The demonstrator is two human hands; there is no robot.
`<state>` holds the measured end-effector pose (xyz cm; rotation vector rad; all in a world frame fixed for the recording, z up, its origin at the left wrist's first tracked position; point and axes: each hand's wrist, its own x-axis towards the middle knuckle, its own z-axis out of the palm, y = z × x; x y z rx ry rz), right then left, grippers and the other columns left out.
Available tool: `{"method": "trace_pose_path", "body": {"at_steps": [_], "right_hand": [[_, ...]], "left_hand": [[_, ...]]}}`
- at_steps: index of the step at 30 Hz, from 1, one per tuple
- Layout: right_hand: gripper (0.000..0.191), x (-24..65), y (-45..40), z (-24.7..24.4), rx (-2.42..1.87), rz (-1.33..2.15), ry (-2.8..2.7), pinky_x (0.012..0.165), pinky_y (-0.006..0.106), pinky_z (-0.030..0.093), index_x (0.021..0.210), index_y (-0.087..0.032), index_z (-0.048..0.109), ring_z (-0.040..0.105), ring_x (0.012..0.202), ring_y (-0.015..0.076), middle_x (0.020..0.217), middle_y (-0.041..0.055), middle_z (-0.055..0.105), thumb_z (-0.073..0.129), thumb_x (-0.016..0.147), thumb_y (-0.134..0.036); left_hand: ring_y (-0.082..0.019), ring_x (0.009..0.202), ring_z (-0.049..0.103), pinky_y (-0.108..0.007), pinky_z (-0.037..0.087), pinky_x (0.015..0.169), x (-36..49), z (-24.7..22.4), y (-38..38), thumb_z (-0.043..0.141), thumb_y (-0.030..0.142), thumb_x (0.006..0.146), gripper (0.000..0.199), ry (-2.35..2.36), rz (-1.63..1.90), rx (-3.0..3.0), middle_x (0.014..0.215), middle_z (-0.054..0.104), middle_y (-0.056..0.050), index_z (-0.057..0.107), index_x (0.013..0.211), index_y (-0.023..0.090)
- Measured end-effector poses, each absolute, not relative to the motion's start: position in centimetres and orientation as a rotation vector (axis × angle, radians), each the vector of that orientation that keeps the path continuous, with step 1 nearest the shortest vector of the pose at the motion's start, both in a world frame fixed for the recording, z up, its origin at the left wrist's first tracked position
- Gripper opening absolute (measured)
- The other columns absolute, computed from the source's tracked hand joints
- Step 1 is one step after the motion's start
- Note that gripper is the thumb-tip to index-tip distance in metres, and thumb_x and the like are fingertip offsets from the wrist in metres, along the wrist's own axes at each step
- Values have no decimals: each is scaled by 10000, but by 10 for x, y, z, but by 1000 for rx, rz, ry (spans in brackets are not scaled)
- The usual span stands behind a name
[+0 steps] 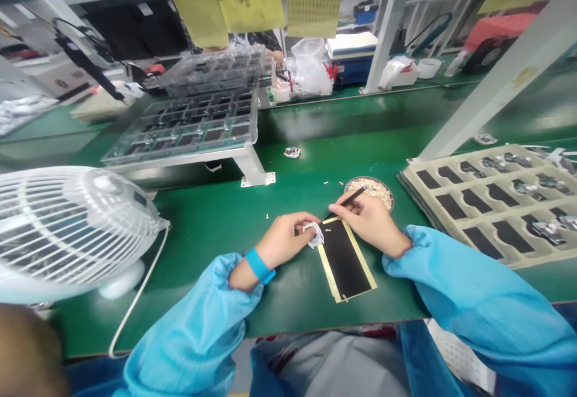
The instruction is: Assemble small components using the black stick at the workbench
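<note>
Your left hand (288, 239) pinches a white part (315, 236) between its fingers at the black mat's (346, 259) far left corner, while your right hand (370, 221) grips a slim black tool (354, 196). This piece looks unfinished; parts sit in only some pockets of the tray (469, 223), so more seems left.

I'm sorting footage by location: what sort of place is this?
Probably a small-parts assembly workshop: a compartmented tray holding parts, a green workbench, and a slim black tool in the right hand.
</note>
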<state>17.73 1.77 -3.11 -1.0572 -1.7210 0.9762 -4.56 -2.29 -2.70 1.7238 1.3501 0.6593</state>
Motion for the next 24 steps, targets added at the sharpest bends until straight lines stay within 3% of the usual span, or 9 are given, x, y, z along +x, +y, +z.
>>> {"method": "trace_pose_path", "body": {"at_steps": [9, 18, 24], "right_hand": [[385, 176, 17, -30, -1015, 1133, -1575, 543, 303, 559, 864, -178, 658, 672, 626, 230, 689, 44, 672, 786, 838, -541], [329, 178, 15, -29, -975, 1107, -1556, 603, 337, 608, 885, -195, 633, 701, 663, 247, 723, 45, 685, 762, 879, -497], [202, 177, 5, -19, -876, 934, -1752, 658, 330, 612, 894, -205, 702, 700, 754, 233, 892, 61, 710, 736, 919, -402]], "left_hand": [[-140, 617, 577, -238, 428, 601, -44, -22, -22, 602, 280, 856, 256, 1407, 626, 1765, 730, 694, 0, 745, 1061, 231], [-144, 637, 608, -237, 461, 616, -45, -25, -21, 610, 253, 830, 271, 1373, 667, 1699, 777, 719, -7, 747, 1063, 221], [-159, 676, 636, -250, 483, 645, -46, -25, -21, 598, 234, 825, 290, 1352, 677, 1701, 804, 731, -21, 750, 1070, 209]]}}
